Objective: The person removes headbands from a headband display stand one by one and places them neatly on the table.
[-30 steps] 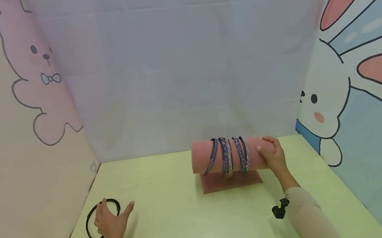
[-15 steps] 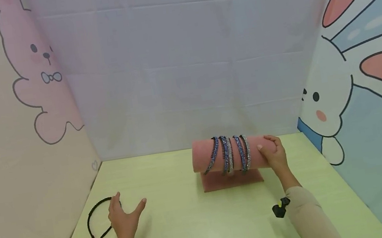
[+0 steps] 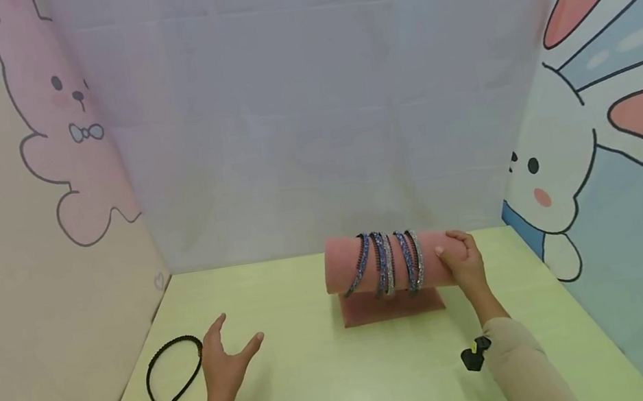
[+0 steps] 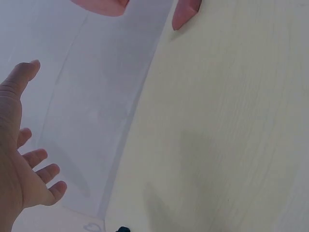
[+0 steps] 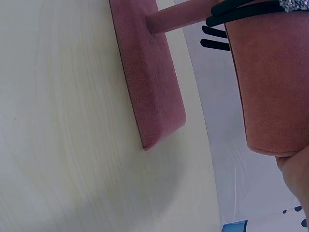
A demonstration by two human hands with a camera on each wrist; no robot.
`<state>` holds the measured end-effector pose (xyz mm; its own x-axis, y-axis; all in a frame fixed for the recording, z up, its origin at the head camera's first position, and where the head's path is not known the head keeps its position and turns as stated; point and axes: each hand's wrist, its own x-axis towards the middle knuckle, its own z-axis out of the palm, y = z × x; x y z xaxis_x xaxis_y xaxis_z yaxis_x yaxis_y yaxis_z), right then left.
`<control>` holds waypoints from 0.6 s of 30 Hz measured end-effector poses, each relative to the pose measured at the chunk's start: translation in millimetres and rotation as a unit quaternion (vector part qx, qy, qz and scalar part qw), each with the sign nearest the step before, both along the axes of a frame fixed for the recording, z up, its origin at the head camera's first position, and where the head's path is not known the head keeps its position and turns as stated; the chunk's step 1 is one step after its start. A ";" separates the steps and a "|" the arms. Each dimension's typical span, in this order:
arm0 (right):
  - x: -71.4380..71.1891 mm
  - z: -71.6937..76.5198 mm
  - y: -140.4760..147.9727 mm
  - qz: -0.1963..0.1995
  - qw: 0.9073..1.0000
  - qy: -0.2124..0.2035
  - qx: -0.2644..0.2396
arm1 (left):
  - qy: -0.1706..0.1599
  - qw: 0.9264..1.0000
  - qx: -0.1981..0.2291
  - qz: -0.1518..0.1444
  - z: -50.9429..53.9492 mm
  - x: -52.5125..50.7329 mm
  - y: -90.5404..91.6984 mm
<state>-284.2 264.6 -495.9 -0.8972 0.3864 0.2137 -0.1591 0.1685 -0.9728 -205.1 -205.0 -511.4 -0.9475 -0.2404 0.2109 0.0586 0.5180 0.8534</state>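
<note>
A pink padded headband stand [image 3: 341, 268], a horizontal roll on a post and flat base [image 5: 152, 87], stands at the back right of the table. Around its roll sit several glittery blue and silver headbands [image 3: 381, 264]. My right hand [image 3: 465, 266] grips the roll's right end, thumb in front; the other fingers are partly hidden behind it. A black headband [image 3: 182, 337] lies on the table at the left. Just right of it, my left hand [image 3: 224, 371] is raised with fingers and thumb spread. In the left wrist view, that hand [image 4: 21, 164] holds nothing.
The pale yellow-green table [image 3: 323, 380] has a white sheet [image 3: 286, 129] hanging along its back edge. Walls with printed rabbits [image 3: 550, 187] flank both sides. A black wrist camera [image 3: 474, 354] is on the right forearm.
My left hand has moved right, away from above the black headband, which now shows almost whole. The right hand keeps its grip on the stand.
</note>
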 end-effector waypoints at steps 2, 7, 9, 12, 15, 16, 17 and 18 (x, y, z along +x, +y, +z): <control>1.6 -2.4 -0.7 -0.001 1.000 -0.007 0.002 | -0.009 1.000 0.012 -0.010 0.8 2.5 5.0; 2.3 -5.0 -1.2 0.004 1.000 0.000 -0.004 | -0.014 0.999 0.027 -0.035 3.3 3.6 20.2; 1.6 -3.9 -0.9 0.003 1.000 0.006 -0.001 | -0.008 0.999 0.031 -0.044 5.6 1.7 26.8; 0.2 -1.6 0.1 0.000 1.000 0.014 0.008 | -0.001 0.998 0.034 -0.055 10.0 -1.5 36.2; 0.0 -1.6 0.5 -0.002 1.000 0.018 0.013 | 0.001 0.998 0.035 -0.060 13.6 -3.6 43.1; -0.2 -1.8 0.6 -0.002 1.000 0.019 0.012 | 0.001 0.997 0.036 -0.061 15.1 -4.1 45.2; -0.4 -2.0 0.7 -0.002 1.000 0.020 0.011 | 0.001 0.997 0.038 -0.062 16.2 -4.8 47.2; -0.6 -2.4 0.8 -0.001 1.000 0.021 0.009 | 0.000 0.997 0.040 -0.064 17.4 -5.4 49.1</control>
